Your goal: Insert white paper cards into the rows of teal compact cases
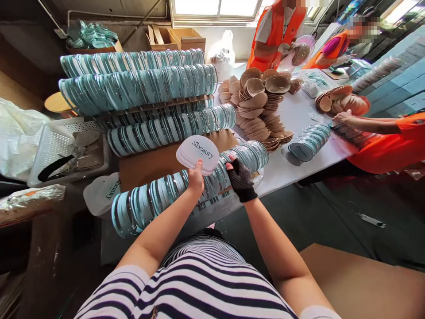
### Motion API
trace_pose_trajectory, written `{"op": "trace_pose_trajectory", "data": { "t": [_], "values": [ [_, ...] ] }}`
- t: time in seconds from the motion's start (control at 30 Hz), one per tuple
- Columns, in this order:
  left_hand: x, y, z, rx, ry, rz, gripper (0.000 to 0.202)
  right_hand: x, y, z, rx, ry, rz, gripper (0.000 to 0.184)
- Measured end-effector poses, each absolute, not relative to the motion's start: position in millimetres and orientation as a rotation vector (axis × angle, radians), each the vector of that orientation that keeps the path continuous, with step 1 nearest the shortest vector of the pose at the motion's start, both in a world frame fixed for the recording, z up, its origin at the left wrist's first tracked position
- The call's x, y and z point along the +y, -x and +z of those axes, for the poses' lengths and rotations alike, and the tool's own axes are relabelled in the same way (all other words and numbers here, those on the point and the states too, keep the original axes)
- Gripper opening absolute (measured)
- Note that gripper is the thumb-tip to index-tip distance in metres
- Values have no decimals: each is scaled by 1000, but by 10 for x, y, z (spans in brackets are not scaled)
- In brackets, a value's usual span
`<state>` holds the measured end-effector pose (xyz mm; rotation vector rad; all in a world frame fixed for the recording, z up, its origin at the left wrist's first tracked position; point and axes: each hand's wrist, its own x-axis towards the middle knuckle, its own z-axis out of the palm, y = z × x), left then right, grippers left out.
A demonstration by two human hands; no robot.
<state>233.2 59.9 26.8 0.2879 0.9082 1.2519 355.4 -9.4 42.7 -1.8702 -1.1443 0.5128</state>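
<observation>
"White printed cards (198,155), where are they?"

"Pinched in the left hand (195,180), thumb on top, above the near row of teal discs (212,186)."

"And the right hand (241,177)?"

"Dark-gloved, fingers bent against that same row; whether it grips a disc, I can't tell."

"Farther out?"

"More teal rows (142,86) behind, brown stacked pieces (255,117) on a white table (298,106), people in orange vests (279,33) beyond."

Cardboard boxes (192,43) are sitting below a window (195,7) at top centre; a white basket (49,148) is resting at left; brown board (361,281) is lying at lower right.
</observation>
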Motion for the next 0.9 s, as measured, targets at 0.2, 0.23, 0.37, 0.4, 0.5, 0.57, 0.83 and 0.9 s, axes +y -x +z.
{"op": "trace_pose_trajectory", "data": {
  "t": [0.2, 0.23, 0.37, 0.4, 0.5, 0.57, 0.83, 0.9],
  "values": [
    [474, -2217, 263, 835, -323, 1230, 36, 172, -3307, 580, -1322, 1697, 185, 35],
    [440, -2180, 269, 805, -310, 1208, 36, 150, -3226, 556, -1331, 1637, 144, 33],
    [410, -2030, 342, 754, -257, 1129, 31, -46, -3068, 442, -1209, 1664, 226, 32],
    [450, -1988, 364, 779, -243, 1132, 30, -141, -3081, 425, -1123, 1717, 208, 35],
    [685, -1844, 392, 853, -186, 1233, 28, -616, -3149, 385, -1038, 1879, -13, 40],
    [870, -1753, 365, 881, -133, 1324, 30, -1049, -3132, 319, -1246, 1950, -129, 37],
    [1059, -1573, 156, 959, -131, 1338, 31, -1487, -2655, -65, -1739, 2131, 222, 38],
    [1019, -1652, 177, 974, -181, 1317, 26, -1159, -2585, 76, -1626, 2193, 389, 37]
  ]
}}
